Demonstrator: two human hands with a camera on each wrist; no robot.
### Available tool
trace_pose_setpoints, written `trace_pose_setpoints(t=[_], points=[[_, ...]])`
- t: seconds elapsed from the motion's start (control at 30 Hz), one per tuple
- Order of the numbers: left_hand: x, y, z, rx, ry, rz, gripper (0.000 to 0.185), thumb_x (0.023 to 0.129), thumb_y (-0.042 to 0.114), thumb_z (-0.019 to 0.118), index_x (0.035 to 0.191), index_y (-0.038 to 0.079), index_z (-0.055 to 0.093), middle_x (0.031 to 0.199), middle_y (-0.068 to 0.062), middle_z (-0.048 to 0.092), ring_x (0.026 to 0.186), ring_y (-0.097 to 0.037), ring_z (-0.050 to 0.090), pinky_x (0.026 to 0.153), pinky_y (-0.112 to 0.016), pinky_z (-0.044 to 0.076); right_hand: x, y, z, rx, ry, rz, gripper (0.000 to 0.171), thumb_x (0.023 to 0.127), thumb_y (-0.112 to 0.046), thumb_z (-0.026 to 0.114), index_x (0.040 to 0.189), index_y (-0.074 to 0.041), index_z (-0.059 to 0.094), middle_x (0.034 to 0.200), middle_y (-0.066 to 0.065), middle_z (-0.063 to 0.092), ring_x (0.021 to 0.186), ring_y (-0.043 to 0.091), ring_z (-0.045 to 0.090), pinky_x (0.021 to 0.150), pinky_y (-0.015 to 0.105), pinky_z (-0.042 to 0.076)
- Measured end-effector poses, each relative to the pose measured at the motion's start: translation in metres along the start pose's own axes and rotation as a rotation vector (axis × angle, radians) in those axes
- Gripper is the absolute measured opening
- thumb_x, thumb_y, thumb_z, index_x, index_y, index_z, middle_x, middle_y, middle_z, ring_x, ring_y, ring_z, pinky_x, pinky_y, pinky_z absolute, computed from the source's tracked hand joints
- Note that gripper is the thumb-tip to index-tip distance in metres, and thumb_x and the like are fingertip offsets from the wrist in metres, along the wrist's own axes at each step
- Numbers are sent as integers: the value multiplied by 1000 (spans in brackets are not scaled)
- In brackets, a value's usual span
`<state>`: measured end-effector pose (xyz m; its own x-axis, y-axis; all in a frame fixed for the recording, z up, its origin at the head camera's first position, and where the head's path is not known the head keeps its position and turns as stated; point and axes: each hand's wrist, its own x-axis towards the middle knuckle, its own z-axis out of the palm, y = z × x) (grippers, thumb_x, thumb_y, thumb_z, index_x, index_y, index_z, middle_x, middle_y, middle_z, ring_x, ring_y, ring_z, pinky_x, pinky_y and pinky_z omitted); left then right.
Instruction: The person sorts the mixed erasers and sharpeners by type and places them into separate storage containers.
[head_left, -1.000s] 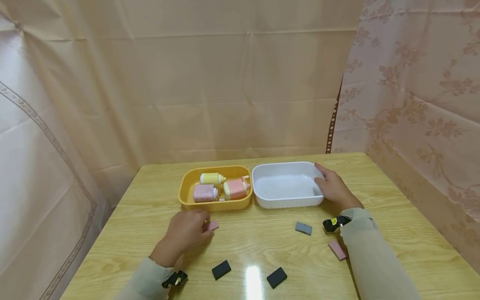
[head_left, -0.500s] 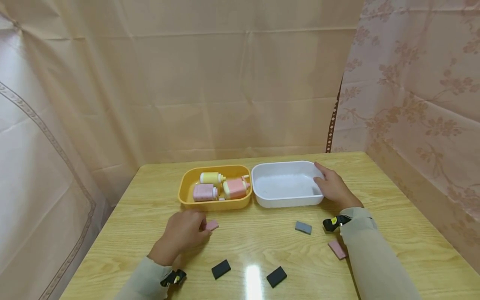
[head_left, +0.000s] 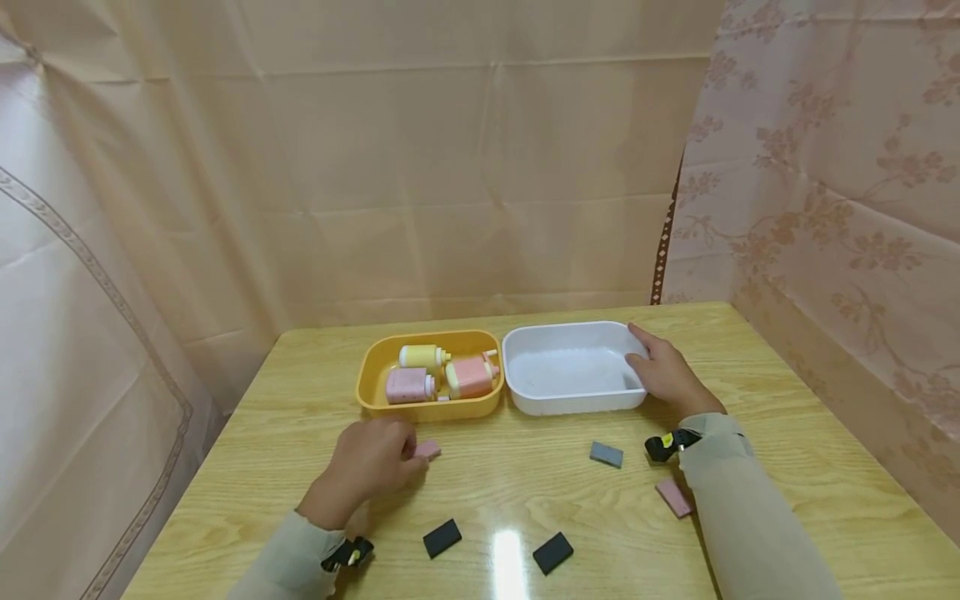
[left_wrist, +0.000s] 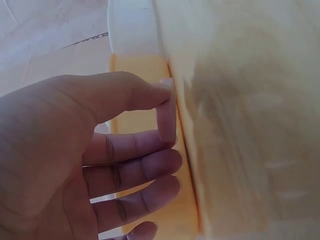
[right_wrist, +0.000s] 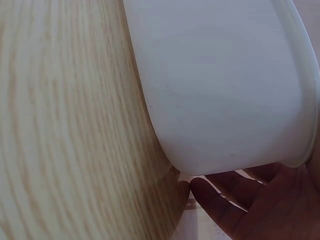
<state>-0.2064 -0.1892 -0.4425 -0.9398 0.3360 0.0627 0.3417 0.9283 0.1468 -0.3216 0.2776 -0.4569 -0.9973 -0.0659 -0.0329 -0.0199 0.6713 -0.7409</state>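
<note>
Between thumb and index finger my left hand [head_left: 371, 458] pinches a small pink rectangular block [left_wrist: 167, 120], close in front of the yellow tray [head_left: 431, 412]. Its other fingers are bent, seen against the tray's wall in the left wrist view. My right hand [head_left: 670, 379] grips the right end of a white tray [head_left: 577, 404], thumb over the rim and fingers along the outside. Inside the yellow tray lie a yellow bottle [head_left: 420, 357], a mauve bottle [head_left: 407, 386] and a pink-and-cream bottle [head_left: 470, 377]. The white tray shows nothing inside it.
On the wooden table [head_left: 495, 483] lie a grey block [head_left: 606, 455], a second pink block [head_left: 674, 498] beside the right sleeve, and two black blocks, one black block [head_left: 442, 539] left and another black block [head_left: 553, 553] right. Curtains [head_left: 450, 167] hang behind the table.
My left hand stays nearly in place, with the pink block shifting very slightly in its pinch. The right hand and both trays have not visibly moved.
</note>
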Motion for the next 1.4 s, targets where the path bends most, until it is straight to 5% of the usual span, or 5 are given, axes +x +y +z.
trace_pose_setpoints(t=[0.43,1.4], points=[[9,12,-10,16,47,47,35,90,56,73,71,28,66,59,14,52,54,-8,46,51,-29,38,-1,-2,-2,-11,-12,20,68,109,-25,47,167,-16,12,172,19,13,157,47,14,121,66,18],[45,42,-33,-6,225,160,29,89,47,72,85,18,74,77,4,68,64,-10,51,63,-30,46,0,-4,-2,-66,-29,5,70,109,-26,48,167,-15,10,172,20,14,157,47,15,122,65,18]])
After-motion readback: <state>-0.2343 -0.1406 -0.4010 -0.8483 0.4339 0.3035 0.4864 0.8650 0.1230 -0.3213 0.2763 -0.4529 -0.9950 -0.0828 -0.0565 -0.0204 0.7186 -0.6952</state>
